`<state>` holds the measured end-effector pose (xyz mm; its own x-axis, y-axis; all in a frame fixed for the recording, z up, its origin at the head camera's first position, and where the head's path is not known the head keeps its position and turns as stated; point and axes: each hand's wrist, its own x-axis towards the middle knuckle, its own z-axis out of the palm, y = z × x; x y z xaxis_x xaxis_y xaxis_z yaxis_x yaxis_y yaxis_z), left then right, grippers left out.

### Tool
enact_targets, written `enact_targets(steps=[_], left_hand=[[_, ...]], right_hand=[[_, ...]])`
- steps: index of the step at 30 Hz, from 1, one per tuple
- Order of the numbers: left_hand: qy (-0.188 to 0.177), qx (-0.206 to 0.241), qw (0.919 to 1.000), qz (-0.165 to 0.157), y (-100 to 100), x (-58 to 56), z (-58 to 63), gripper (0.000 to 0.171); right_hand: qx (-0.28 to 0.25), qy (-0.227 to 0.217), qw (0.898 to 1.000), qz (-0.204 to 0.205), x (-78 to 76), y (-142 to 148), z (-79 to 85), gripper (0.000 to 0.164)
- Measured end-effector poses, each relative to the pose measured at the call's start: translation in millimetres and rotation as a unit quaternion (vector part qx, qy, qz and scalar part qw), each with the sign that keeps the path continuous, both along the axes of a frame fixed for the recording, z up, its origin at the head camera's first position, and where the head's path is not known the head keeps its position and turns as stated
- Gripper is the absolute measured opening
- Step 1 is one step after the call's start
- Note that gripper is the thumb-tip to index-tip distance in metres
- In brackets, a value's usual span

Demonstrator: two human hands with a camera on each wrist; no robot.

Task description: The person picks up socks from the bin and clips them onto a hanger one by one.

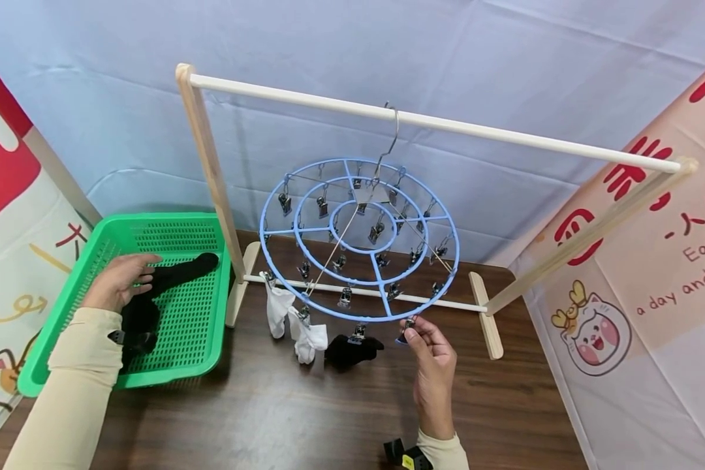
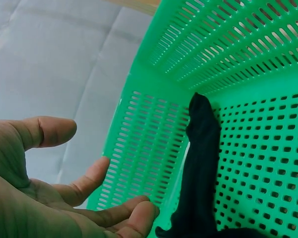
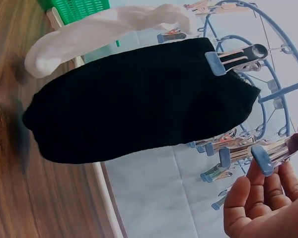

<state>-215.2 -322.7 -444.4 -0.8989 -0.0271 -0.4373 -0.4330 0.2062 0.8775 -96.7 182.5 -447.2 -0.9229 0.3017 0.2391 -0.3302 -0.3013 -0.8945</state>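
My left hand [image 1: 117, 281] hovers inside the green basket [image 1: 222, 326], fingers loosely spread and nothing between them. Beneath and beside it lie black socks [image 1: 182, 274]; one sock [image 2: 201, 163] stretches along the basket floor in the left wrist view. At the front rim of a blue round clip hanger [image 1: 323, 309], my right hand [image 1: 435, 365] pinches a metal clip [image 3: 275, 153] with blue tips, which holds no sock. Just left of that clip hangs a black sock [image 3: 129, 104] from another one. Two white socks [image 1: 279, 310] hang further left along the rim.
The hanger hooks over the white top bar [image 1: 299, 98] of a wooden rack, whose left post [image 1: 205, 156] rises right next to the basket. Several more clips [image 1: 378, 232] dangle from the rings. Everything stands on a dark wooden table [image 1: 258, 418], with a pale cloth behind.
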Motion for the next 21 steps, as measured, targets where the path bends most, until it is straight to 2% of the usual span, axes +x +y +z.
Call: enact_targets(steps=[4, 8, 15, 21], left_hand=[[-0.003, 0.005, 1.0000, 0.007, 1, -2.8, -1.9, 0.073], [-0.008, -0.004, 1.0000, -0.002, 3, -4.0, -3.6, 0.071], [-0.037, -0.013, 0.9992, -0.004, 1, -8.2, -7.0, 0.078], [-0.038, -0.011, 0.9992, -0.004, 1, -14.3, -8.9, 0.074]], right_hand=[[-0.003, 0.010, 1.000, 0.003, -0.1, 1, -1.2, 0.014], [-0.004, 0.018, 1.000, 0.004, 0.2, 2, -1.7, 0.014], [-0.003, 0.008, 1.000, 0.001, 1.3, 4, -0.7, 0.014], [0.000, 0.002, 1.000, -0.003, 1.1, 5, 0.2, 0.014]])
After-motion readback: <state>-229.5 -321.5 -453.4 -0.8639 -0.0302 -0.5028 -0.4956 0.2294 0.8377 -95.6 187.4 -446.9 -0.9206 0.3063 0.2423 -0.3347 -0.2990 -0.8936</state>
